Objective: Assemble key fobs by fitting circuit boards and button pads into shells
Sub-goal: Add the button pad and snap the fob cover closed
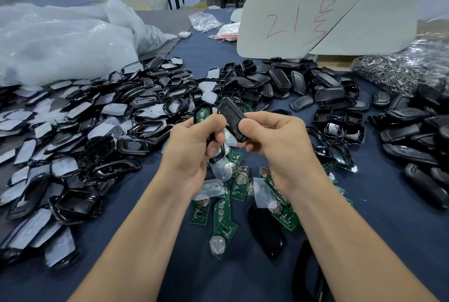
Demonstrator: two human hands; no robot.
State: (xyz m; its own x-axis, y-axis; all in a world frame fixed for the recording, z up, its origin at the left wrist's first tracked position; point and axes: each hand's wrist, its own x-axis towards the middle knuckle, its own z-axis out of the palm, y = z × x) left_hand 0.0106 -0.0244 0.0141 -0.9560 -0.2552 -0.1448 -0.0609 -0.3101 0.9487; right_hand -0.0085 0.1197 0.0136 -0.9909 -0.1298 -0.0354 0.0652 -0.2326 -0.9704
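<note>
Left side: heap of film-covered front frames (85, 131) covers the blue cloth (384, 216) from the table edge nearly to the left forearm (145, 216)
Far left: crumpled plastic bags (60, 41) rise behind that heap
Far centre: pile of back shells (279, 83) spans the table
Far right: upright grey card (328, 17) and bag of key rings (408, 68) wall off the back
Right side: more black shells (413, 136) crowd the edge
Centre, raised: left hand (192, 146) gripping a boarded frame (201, 113), right hand (274, 143) gripping a held shell (232, 117)
Beneath them: circuit boards (238, 187), clear button pads (211, 188) and one loose shell (267, 236) litter the cloth between the forearms
Open lanes: bare cloth outside the right forearm (328, 224) and at the near-left corner
</note>
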